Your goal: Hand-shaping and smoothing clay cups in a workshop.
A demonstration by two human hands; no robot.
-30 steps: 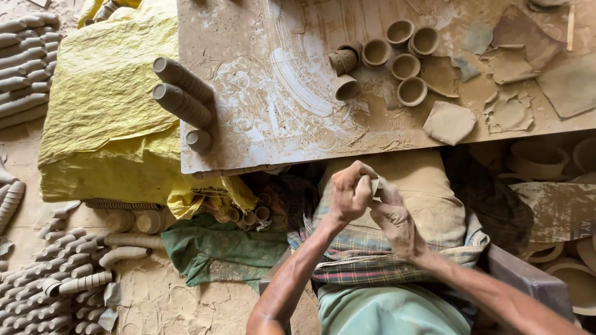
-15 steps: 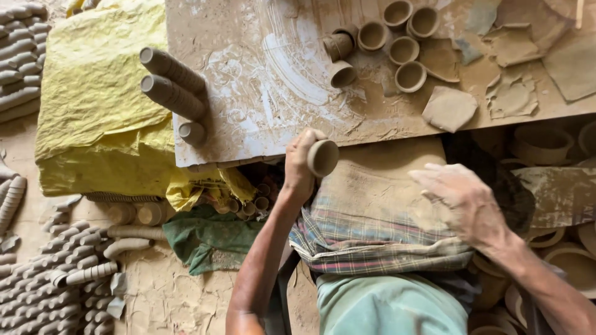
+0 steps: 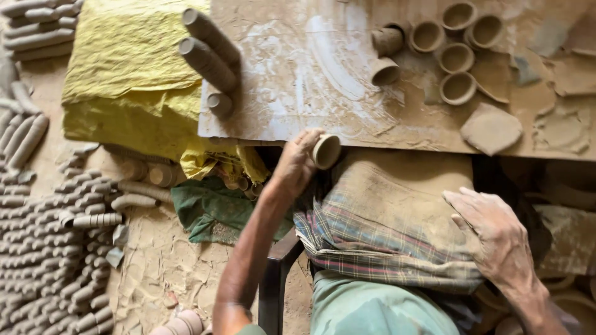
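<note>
Small round brown clay cup (image 3: 326, 151) is gripped by the left hand (image 3: 297, 162) at frame centre, below the dusty board (image 3: 323, 74); placing seems underway. Right hand (image 3: 493, 232), spread empty, rests on the lap cloth (image 3: 385, 223).

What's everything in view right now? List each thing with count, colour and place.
Small clay cup: one, tan, held in the left hand at the board's near edge.
Clay cups: about seven, tan, grouped on the board's upper right.
Stacked cup columns: three, grey-brown, lying on the board's left end.
Work board: one, clay-smeared, across the top.
Flat clay piece: one, tan, right part of the board.
Yellow sheet: one, upper left.
Green cloth: one, on the floor.
Cup rows: many, grey, floor at left.
Checked cloth: one, on the lap.
Left hand: gripping the cup.
Right hand: resting on the lap, holding nothing.
</note>
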